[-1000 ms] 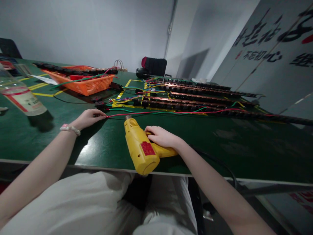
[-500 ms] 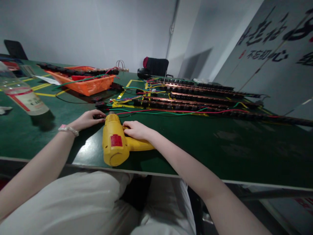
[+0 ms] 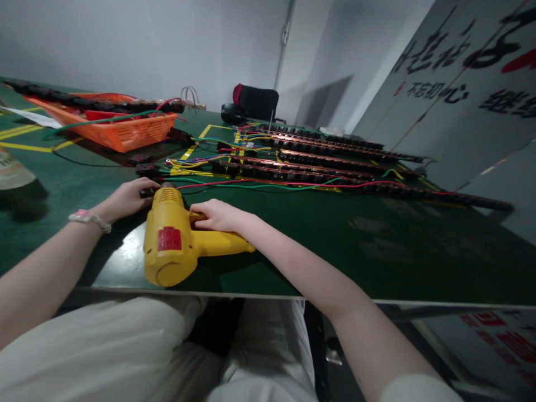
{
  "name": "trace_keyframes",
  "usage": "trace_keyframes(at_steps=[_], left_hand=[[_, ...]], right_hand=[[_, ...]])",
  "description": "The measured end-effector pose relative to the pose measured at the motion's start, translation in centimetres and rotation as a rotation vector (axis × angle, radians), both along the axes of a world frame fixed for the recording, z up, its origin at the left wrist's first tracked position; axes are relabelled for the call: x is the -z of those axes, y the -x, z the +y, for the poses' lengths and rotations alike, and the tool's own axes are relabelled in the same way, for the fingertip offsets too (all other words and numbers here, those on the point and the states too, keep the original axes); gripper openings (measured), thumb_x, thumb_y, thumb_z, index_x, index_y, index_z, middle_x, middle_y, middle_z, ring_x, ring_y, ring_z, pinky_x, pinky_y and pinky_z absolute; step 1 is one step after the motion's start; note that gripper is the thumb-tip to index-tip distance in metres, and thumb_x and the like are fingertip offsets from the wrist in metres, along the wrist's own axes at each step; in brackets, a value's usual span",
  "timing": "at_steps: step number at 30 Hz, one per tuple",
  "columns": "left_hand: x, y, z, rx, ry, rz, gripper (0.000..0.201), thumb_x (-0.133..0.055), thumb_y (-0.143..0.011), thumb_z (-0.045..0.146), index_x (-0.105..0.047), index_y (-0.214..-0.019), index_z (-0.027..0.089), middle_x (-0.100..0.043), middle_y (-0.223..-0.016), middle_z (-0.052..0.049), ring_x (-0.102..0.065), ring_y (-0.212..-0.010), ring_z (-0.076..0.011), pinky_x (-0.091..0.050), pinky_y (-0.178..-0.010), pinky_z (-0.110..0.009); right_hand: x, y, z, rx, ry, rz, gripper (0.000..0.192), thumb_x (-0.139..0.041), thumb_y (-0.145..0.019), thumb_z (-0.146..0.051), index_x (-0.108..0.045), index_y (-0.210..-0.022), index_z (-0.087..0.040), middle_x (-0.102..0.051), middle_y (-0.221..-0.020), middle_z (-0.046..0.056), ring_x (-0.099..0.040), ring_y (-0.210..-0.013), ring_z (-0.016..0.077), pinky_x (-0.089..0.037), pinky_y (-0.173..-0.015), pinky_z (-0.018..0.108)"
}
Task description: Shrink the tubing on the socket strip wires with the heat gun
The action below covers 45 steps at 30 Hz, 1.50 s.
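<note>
A yellow heat gun (image 3: 167, 251) with a red label lies on its side near the table's front edge. Its nozzle points away from me and its grip extends to the right. My right hand (image 3: 220, 215) is closed on the gun at the trigger side, with its fingertips partly hidden. Just left of the nozzle, the fingers of my left hand (image 3: 129, 200) are curled around a small black part (image 3: 147, 192), whose kind I cannot make out. Beyond both hands, red and green wires (image 3: 251, 184) run along a long black strip (image 3: 377, 191).
Several black strips with copper-coloured bars (image 3: 318, 162) lie across the green table (image 3: 335, 240). An orange basket (image 3: 138, 131) at the back left holds another long strip. A blurred bottle (image 3: 14, 170) stands at the left edge, and a dark chair (image 3: 257, 103) is behind the table.
The view has turned to the right, so the table's contents appear farther left and the bottle is partly cut off. Both hands stay around the heat gun with little change in their hold.
</note>
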State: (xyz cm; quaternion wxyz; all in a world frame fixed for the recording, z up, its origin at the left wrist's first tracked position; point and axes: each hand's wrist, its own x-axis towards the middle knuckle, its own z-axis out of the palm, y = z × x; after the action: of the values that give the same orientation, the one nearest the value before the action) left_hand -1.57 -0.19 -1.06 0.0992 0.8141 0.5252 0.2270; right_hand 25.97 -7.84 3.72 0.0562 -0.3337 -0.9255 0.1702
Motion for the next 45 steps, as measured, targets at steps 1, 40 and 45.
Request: trace_keyframes(at_steps=[1, 40, 45], left_hand=[[0.1, -0.2, 0.0, -0.012, -0.012, 0.022, 0.042, -0.049, -0.068, 0.036, -0.063, -0.101, 0.015, -0.065, -0.108, -0.01, -0.058, -0.096, -0.0239, -0.044, -0.091, -0.032], [-1.3, 0.3, -1.4, -0.113, 0.004, -0.185, 0.034, -0.042, -0.086, 0.046, -0.057, -0.085, 0.016, -0.062, -0.079, -0.003, -0.053, -0.076, -0.0151, -0.043, -0.077, -0.024], [-1.3, 0.4, -1.4, -0.127, -0.004, -0.176, 0.033, -0.043, -0.086, 0.046, -0.058, -0.088, 0.016, -0.063, -0.082, -0.003, -0.054, -0.078, -0.0155, -0.043, -0.077, -0.024]], right_hand=[[0.0, -0.1, 0.0, 0.009, -0.017, -0.025, 0.013, -0.055, -0.091, -0.026, -0.059, -0.101, -0.018, -0.068, -0.101, 0.005, -0.058, -0.088, 0.0179, -0.038, -0.069, 0.025], [-0.6, -2.5, -0.9, 0.093, -0.291, -0.307, 0.022, -0.052, -0.093, -0.032, -0.066, -0.101, -0.017, -0.071, -0.103, 0.012, -0.066, -0.093, 0.024, -0.038, -0.065, 0.028], [-0.4, -5.0, -1.1, 0.162, -0.28, -0.292, 0.023, -0.051, -0.092, -0.031, -0.067, -0.1, -0.017, -0.072, -0.1, 0.011, -0.066, -0.092, 0.0236, -0.038, -0.066, 0.028]])
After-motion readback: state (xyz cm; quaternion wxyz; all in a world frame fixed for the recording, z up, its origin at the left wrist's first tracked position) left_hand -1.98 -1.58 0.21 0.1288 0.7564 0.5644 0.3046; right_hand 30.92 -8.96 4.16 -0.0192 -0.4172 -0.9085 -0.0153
